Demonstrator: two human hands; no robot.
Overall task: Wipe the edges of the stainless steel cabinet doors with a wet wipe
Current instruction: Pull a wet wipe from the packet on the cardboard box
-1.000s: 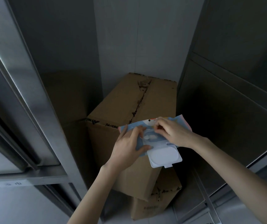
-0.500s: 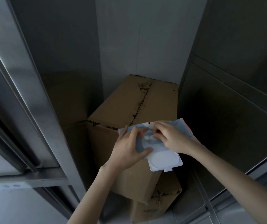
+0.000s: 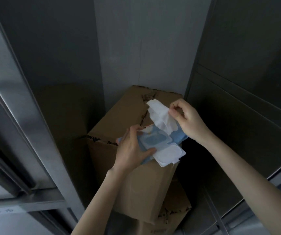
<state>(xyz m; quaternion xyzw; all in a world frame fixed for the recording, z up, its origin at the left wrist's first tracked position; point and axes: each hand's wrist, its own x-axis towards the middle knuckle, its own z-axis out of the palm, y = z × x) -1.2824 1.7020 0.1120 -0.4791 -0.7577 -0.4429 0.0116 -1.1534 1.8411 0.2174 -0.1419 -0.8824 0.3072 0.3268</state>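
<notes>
Wet wipe, white and crumpled, hangs from the right hand, whose thumb and forefinger pinch its upper edge while the other fingers curl in loosely. The sheet's lower end trails down to the mouth of the wipe pack; whether it has come wholly free there cannot be told. The left hand grips the blue pack from its left side, thumb across the face, and the white lid flap lies open toward the viewer. The pack sits over the near right corner of the top of the upper cardboard box; whether it rests on the cardboard or is only held above it is unclear. A second box lies beneath the first.

To the left runs the bright stainless steel door edge; to the right stands a dark cabinet panel. Behind the boxes is a grey wall.

The step in hand looks like drawing out a single wipe, so no wiping has begun. The next move probably calls for pulling the sheet clear while the left hand steadies the pack so only one comes, then bunching the wipe over the fingertips and carrying it to a door edge.
</notes>
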